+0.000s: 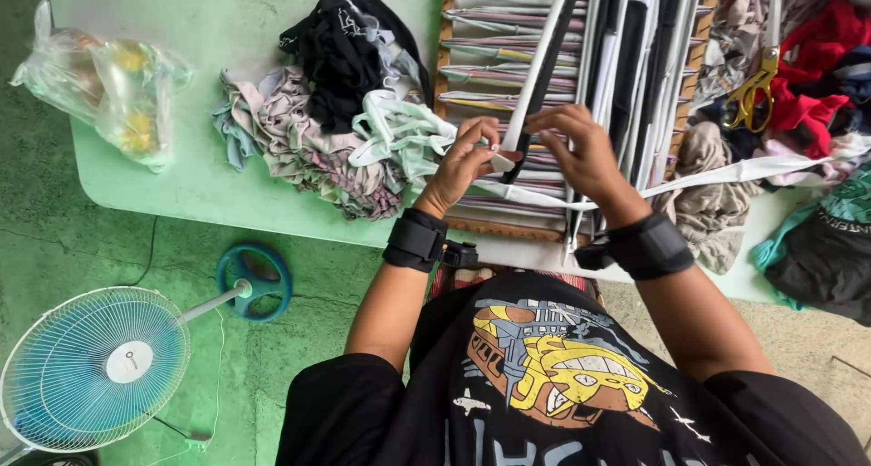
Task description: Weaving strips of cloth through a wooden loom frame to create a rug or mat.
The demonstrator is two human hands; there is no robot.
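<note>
My left hand (461,165) pinches the end of a white cloth strip (544,67) over a wooden frame (443,44) strung with striped cloth strips. Close beside it, my right hand (581,153) grips the same strip, its fingers curled. Another white strip (726,172) runs from under my right hand toward the right. Both wrists wear black bands. Long black and white strips lie lengthwise over the frame.
A heap of cloth scraps (318,112) lies left of the frame on the pale green table (218,185). Yellow-handled scissors (758,85) rest on clothes at the right. A clear plastic bag (104,80) sits at the table's left corner. A blue fan (95,366) lies on the floor.
</note>
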